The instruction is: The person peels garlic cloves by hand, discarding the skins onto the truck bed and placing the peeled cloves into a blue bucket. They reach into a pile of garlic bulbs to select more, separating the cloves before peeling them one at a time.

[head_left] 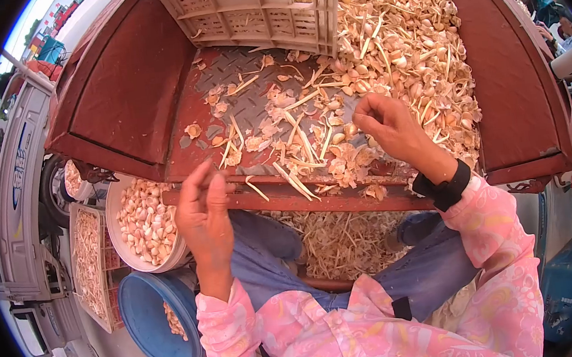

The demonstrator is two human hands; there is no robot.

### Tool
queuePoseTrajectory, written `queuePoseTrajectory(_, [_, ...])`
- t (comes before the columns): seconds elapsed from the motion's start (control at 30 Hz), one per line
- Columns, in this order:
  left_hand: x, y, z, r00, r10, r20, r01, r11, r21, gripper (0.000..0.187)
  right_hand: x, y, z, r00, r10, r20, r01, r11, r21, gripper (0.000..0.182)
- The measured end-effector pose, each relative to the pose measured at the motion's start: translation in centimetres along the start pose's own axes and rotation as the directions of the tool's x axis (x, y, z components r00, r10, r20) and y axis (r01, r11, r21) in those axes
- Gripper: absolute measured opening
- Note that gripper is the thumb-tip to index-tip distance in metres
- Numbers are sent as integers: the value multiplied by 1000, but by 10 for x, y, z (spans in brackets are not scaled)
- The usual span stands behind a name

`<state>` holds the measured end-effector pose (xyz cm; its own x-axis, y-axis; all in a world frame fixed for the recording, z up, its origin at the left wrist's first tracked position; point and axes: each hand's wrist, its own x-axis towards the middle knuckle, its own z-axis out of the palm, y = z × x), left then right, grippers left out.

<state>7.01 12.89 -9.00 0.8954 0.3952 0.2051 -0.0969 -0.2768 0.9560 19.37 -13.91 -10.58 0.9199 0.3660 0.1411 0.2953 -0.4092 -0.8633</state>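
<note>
My left hand hovers at the front edge of the red metal bed, beside the white bucket. Its fingers are loosely stretched, thumb apart, and nothing shows in it. Over the bed, at the edge of a large heap of garlic cloves, is my right hand, a black band on its wrist. Its thumb and fingers curl together; whatever they may pinch cannot be made out. Between the hands lie dry garlic stalks, papery garlic skins and a few loose cloves.
A pale plastic crate stands tilted on the bed. At left are a white bucket of cloves, a blue bucket with some cloves, and a crate of garlic pieces. Skins and stalks are piled between my legs.
</note>
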Motion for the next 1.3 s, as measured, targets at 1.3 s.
queuePoseTrajectory(1.3, [20,-18,124,796,-237,557,543,687,-482,18,-8,-26,5,907,-389,159,419,860,-289,26])
